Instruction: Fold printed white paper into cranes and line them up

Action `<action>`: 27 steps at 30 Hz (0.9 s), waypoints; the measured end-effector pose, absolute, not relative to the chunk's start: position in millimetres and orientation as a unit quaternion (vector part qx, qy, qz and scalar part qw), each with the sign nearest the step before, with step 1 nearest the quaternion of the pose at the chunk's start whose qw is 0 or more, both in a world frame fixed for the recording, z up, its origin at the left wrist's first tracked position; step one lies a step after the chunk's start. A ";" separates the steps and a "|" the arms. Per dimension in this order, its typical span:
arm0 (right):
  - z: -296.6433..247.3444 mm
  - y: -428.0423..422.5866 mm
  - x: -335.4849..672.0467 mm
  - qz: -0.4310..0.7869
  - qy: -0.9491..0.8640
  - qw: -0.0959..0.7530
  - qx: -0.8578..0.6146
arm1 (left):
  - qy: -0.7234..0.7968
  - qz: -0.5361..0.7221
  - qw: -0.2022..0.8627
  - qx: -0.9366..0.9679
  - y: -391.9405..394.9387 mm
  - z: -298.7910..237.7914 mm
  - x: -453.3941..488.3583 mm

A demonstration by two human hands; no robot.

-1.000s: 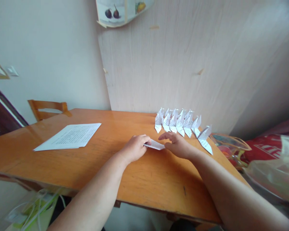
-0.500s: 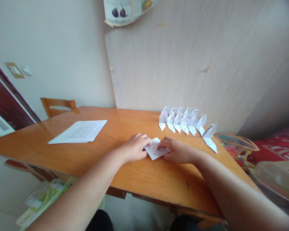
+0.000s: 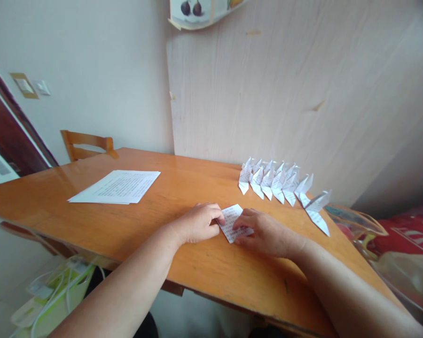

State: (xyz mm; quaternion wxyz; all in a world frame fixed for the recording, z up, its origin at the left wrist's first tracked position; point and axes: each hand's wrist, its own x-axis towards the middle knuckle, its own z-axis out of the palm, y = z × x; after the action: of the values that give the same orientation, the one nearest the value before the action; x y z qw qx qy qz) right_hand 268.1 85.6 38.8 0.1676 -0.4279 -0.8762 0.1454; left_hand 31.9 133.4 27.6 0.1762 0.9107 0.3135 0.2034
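A small folded piece of printed paper [image 3: 231, 220] lies flat on the orange wooden table [image 3: 134, 230]. My left hand [image 3: 198, 223] is curled at its left edge, with the fingertips pinching the paper. My right hand [image 3: 268, 232] presses down on its right side with bent fingers. Behind them, a row of several white folded paper cranes [image 3: 278, 183] stands along the table's far right edge.
A stack of printed sheets [image 3: 118, 186] lies at the table's left. A wooden chair [image 3: 86, 143] stands behind the far left corner. A pale wood panel [image 3: 285, 94] rises behind the table. Bags and a glass dish [image 3: 356, 220] sit at the right.
The paper, held edge-up a second ago, now lies flat on the table with both hands pressing on it. The camera has shifted slightly.
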 end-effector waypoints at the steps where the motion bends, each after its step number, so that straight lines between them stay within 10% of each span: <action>1: 39.6 84.7 267.3 0.144 -0.877 0.166 -0.427 | 0.316 0.205 0.178 0.909 134.2 27.0 31.7; 27: 37.6 84.0 263.5 0.087 -0.875 0.183 -0.439 | 0.314 0.259 0.198 0.892 141.9 22.3 35.4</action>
State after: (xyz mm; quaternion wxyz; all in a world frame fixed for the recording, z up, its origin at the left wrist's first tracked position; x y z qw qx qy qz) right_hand 263.5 84.0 37.6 0.1834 -0.4392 -0.8751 0.0870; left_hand 35.4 141.9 22.3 0.1983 0.8917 0.3137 0.2591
